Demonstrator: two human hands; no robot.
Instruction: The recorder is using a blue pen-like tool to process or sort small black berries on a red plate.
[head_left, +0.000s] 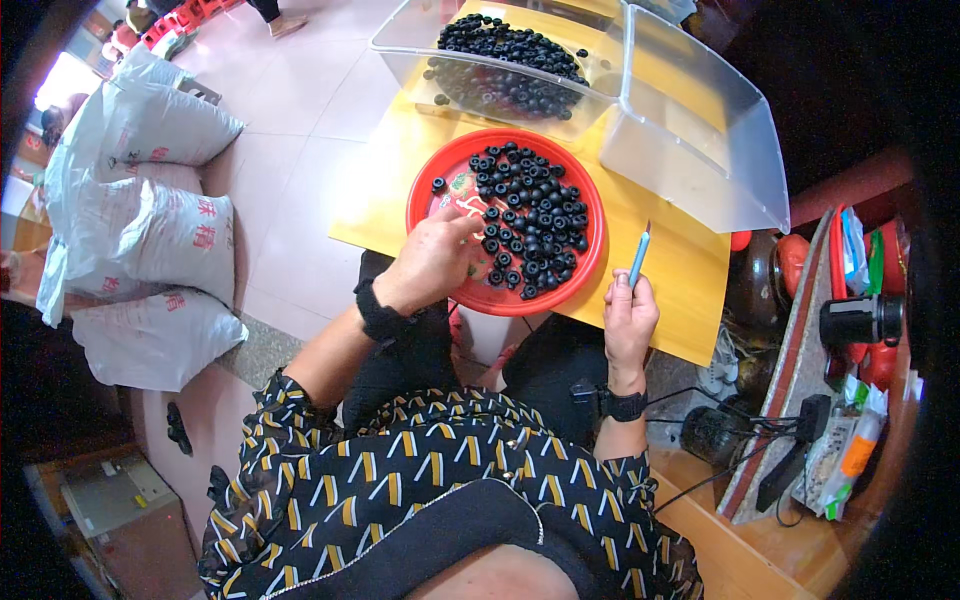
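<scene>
A round red plate (428,172) lies at the near edge of the yellow board, holding many small black round pieces (545,215) with holes in their middles. My left hand (435,255) reaches over the plate's left side, fingers bent and slightly apart, close to the pieces. Its fingertips are partly hidden. Upright in my closed right hand (630,320), to the right of the plate, is a slim light-blue tool (639,258) with a thin dark pointed tip. Both wrists wear black bands.
Behind the plate, a clear plastic bin (400,62) holds more black pieces; another clear bin (690,165) stands at its right. The yellow board (375,215) lies under them. White sacks (165,230) are stacked at left. Cables and a black jar (860,320) are at right.
</scene>
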